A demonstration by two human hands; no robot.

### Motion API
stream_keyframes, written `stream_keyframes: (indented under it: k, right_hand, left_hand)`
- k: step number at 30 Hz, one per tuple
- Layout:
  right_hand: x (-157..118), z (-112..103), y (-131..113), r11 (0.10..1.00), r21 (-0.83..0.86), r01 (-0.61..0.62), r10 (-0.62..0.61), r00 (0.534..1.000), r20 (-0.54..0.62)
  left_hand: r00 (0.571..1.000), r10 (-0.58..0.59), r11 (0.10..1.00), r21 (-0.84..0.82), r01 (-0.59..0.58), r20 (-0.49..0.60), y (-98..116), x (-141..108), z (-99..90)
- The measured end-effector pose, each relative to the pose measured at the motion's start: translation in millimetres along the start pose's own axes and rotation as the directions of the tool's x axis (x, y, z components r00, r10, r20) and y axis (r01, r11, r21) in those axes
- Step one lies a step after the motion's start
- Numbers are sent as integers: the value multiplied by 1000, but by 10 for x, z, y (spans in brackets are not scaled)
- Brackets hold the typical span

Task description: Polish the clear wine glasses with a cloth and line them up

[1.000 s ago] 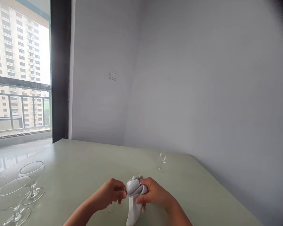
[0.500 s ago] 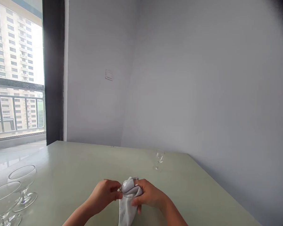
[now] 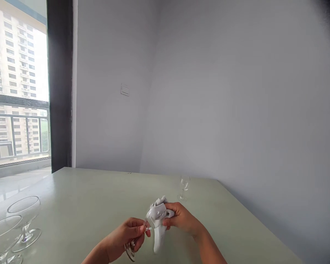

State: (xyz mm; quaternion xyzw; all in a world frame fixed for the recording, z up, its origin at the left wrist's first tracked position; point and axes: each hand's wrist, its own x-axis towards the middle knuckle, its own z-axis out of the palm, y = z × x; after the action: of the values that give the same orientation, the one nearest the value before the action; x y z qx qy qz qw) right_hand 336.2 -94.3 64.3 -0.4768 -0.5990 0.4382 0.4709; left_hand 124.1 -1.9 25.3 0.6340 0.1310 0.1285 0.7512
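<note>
Low in the head view, my left hand point(image 3: 130, 233) is closed around the stem of a small stemmed glass point(image 3: 148, 222). The round foot of that glass pokes out below my left fingers, and its bowl tilts up to the right. My right hand point(image 3: 178, 218) grips a white cloth point(image 3: 160, 236) that is wrapped about the bowl. One end of the cloth hangs down between my hands. The cloth and fingers hide part of the bowl.
Two larger stemmed glasses stand upright at the table's left: a rear one point(image 3: 26, 220) and a nearer one point(image 3: 4, 236), cut by the frame edge. A small stemmed glass point(image 3: 184, 187) stands toward the back of the pale green table point(image 3: 99, 194). Grey walls point(image 3: 222, 91) rise behind.
My left hand has shifted down and the glass has tilted, so its stem and foot now show. My right hand, with the cloth, has moved slightly right and up.
</note>
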Motion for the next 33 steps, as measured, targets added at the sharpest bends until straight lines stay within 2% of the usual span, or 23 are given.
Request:
stream_keyframes:
  k: [2, 4, 6, 7, 9, 10, 11, 12, 13, 14, 15, 17, 19, 22, 24, 26, 27, 28, 30, 32, 33]
  right_hand:
    - [11, -77, 57, 1000, 15, 27, -25, 994, -107]
    - [23, -143, 114, 998, 9, 60, -54, 956, -288]
    - [46, -139, 157, 997, -15, 76, -74, 876, -477]
    - [61, -94, 170, 995, -44, 85, -95, 822, -562]
    - [98, 83, 182, 967, -217, 136, -248, 709, -661]
    - [115, 203, 185, 919, -357, 166, -369, 681, -632]
    - [131, 330, 188, 833, -516, 199, -495, 683, -537]
    - [144, 452, 194, 712, -661, 236, -593, 706, -387]
    - [154, 557, 201, 586, -764, 269, -633, 741, -224]
    - [160, 637, 212, 491, -821, 291, -619, 779, -95]
    - [163, 689, 224, 427, -856, 292, -597, 802, -24]
    - [159, 711, 250, 394, -884, 254, -595, 803, -34]
    - [151, 669, 273, 472, -854, 219, -607, 783, -135]
    - [159, 611, 292, 692, -679, 245, -587, 739, -331]
    - [184, 608, 280, 849, -451, 275, -496, 707, -504]
    - [213, 619, 239, 955, -109, 276, -277, 697, -661]
    - [226, 623, 209, 960, 97, 264, -125, 711, -692]
    - [237, 625, 178, 921, 306, 240, 29, 743, -669]
    - [250, 625, 127, 743, 652, 151, 250, 841, -480]
    - [256, 637, 115, 550, 835, 8, 314, 925, -216]
    - [260, 653, 126, 487, 870, -71, 312, 945, -98]
  left_hand:
    - [1000, 8, 1000, -17, -9, -12, 3, -8, -16]
    - [997, 50, 997, -61, -53, -58, 21, -12, -28]
    - [983, 93, 979, -168, -119, -157, 41, -1, -22]
    - [972, 100, 960, -235, -151, -213, 45, 12, -9]
    - [951, 64, 920, -351, -173, -302, 28, 52, 36]
    - [944, 34, 907, -386, -167, -327, 4, 78, 67]
    - [938, 8, 900, -406, -157, -347, -30, 106, 101]
    - [932, -10, 898, -414, -151, -362, -71, 134, 137]
    - [927, -22, 898, -416, -147, -375, -115, 161, 175]
    - [923, -31, 899, -414, -142, -384, -158, 183, 211]
    - [923, -32, 900, -413, -140, -384, -195, 202, 245]
    - [934, -14, 895, -421, -148, -358, -243, 223, 304]
    - [954, 24, 879, -448, -163, -300, -254, 230, 344]
    - [978, 61, 844, -513, -157, -199, -228, 223, 369]
    - [989, 53, 825, -552, -122, -139, -203, 211, 372]
    - [995, 43, 813, -576, -88, -91, -178, 194, 374]
    - [997, 39, 807, -586, -71, -66, -168, 184, 376]
    - [999, 40, 799, -599, -53, -35, -160, 175, 380]
    - [998, 56, 777, -629, -17, 42, -160, 162, 388]
    - [990, 82, 748, -664, 13, 112, -183, 161, 393]
    - [988, 93, 735, -678, 14, 122, -202, 165, 392]
